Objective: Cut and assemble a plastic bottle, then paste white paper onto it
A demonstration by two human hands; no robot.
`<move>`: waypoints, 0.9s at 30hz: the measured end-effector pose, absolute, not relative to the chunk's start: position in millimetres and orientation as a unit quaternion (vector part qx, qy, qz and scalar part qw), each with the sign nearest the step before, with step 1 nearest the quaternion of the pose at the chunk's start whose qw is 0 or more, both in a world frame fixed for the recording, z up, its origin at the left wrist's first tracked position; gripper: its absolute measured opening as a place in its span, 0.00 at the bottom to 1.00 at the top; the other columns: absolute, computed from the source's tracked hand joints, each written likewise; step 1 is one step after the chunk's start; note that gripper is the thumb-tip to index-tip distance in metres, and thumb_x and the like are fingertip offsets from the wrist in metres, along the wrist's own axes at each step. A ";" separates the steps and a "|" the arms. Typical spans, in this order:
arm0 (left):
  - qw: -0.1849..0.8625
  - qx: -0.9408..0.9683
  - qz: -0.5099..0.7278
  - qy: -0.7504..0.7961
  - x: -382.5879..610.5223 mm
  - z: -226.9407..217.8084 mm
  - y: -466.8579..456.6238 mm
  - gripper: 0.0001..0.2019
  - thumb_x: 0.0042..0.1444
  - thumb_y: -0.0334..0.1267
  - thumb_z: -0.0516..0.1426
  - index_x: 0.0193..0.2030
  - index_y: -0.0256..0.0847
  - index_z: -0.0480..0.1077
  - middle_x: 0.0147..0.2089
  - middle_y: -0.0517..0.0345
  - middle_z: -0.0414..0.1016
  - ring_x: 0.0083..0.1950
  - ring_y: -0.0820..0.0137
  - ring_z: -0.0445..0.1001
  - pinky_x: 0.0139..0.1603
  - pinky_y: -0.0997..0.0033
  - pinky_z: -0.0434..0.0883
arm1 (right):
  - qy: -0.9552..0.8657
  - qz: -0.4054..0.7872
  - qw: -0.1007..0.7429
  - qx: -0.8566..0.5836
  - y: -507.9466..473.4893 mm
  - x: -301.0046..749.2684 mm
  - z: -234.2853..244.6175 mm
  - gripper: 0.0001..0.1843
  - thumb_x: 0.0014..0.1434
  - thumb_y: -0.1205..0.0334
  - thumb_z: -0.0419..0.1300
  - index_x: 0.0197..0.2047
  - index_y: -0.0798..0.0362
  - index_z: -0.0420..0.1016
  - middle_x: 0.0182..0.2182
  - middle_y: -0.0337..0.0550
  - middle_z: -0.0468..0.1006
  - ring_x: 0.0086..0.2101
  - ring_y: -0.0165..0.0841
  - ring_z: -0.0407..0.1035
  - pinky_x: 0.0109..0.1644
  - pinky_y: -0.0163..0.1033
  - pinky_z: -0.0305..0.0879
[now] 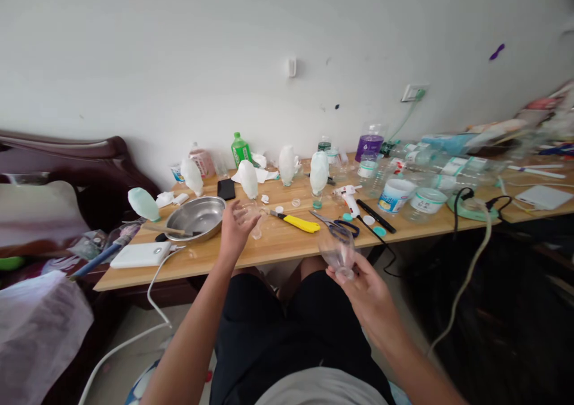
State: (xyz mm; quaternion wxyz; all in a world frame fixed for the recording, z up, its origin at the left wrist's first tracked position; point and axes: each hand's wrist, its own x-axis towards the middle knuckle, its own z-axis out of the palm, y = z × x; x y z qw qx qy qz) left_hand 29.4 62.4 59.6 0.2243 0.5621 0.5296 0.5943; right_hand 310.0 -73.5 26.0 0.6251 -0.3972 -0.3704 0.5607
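Observation:
Near the table's front edge, my right hand (359, 279) grips a cut-off clear plastic bottle top (336, 246) by its neck, wide end up. My left hand (237, 225) is closed around another clear bottle piece (256, 231) over the table, its narrow neck pointing down. Between the hands lie a yellow utility knife (301, 222) and dark-handled scissors (343, 228). A steel bowl (197, 213) stands left of my left hand. Several white-wrapped bottle-shaped pieces, such as one white piece (248, 179), stand along the back.
A white glue gun (348, 198), black marker (375, 216) and tub (395, 195) sit at right, before many clear bottles (448, 168). A green power strip (475, 207) trails a cable. A white power bank (141, 254), phone (226, 189) and green bottle (241, 149) are at left.

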 end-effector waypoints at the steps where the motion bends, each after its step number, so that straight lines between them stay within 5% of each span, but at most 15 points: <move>1: 0.220 0.564 0.592 0.531 29.9 58.7 64.8 0.36 0.46 0.47 0.69 0.60 0.41 0.61 0.57 0.44 0.67 0.55 0.55 0.75 0.54 0.50 0.75 | -0.379 0.562 0.623 -0.391 -73.7 308.1 26.0 0.25 0.53 0.55 0.72 0.53 0.43 0.74 0.45 0.41 0.80 0.44 0.36 0.77 0.59 0.50 0.72; 10: 0.183 0.591 0.569 0.542 30.6 63.4 66.3 0.39 0.48 0.47 0.68 0.64 0.40 0.58 0.60 0.38 0.68 0.59 0.52 0.73 0.56 0.48 0.73 | -0.387 0.621 0.589 -0.342 -75.5 287.9 18.6 0.23 0.58 0.55 0.68 0.55 0.45 0.70 0.51 0.47 0.80 0.52 0.43 0.76 0.60 0.55 0.69; 17: 0.025 0.596 0.648 0.474 63.9 59.1 -14.8 0.23 0.63 0.43 0.58 0.63 0.46 0.62 0.71 0.47 0.59 0.77 0.54 0.43 0.75 0.46 0.41 | -0.405 0.630 0.576 -0.326 -77.1 277.0 20.5 0.24 0.58 0.52 0.68 0.56 0.42 0.66 0.54 0.48 0.79 0.54 0.43 0.75 0.58 0.52 0.70; 20: 0.300 0.567 0.629 0.439 95.4 44.3 -66.0 0.24 0.67 0.44 0.53 0.68 0.50 0.56 0.74 0.48 0.56 0.75 0.58 0.51 0.74 0.49 0.49 | -0.457 0.624 0.534 -0.342 -92.3 264.0 20.7 0.25 0.60 0.52 0.66 0.58 0.42 0.64 0.56 0.48 0.78 0.54 0.41 0.74 0.58 0.49 0.70; 22: 0.479 0.502 0.585 0.419 107.3 39.1 -86.2 0.28 0.64 0.49 0.56 0.69 0.47 0.56 0.69 0.43 0.64 0.70 0.54 0.62 0.69 0.48 0.60 | -0.530 0.610 0.477 -0.346 -100.1 258.1 24.9 0.25 0.60 0.53 0.65 0.59 0.42 0.65 0.55 0.46 0.78 0.53 0.40 0.75 0.56 0.47 0.71; 27: 0.589 0.358 0.614 0.385 96.7 49.9 -92.3 0.28 0.58 0.52 0.61 0.61 0.41 0.66 0.51 0.47 0.80 0.49 0.58 0.80 0.55 0.56 0.73 | -0.769 0.390 0.340 -0.376 -54.0 273.1 59.3 0.11 0.66 0.56 0.57 0.43 0.46 0.81 0.42 0.43 0.84 0.44 0.39 0.78 0.51 0.43 0.72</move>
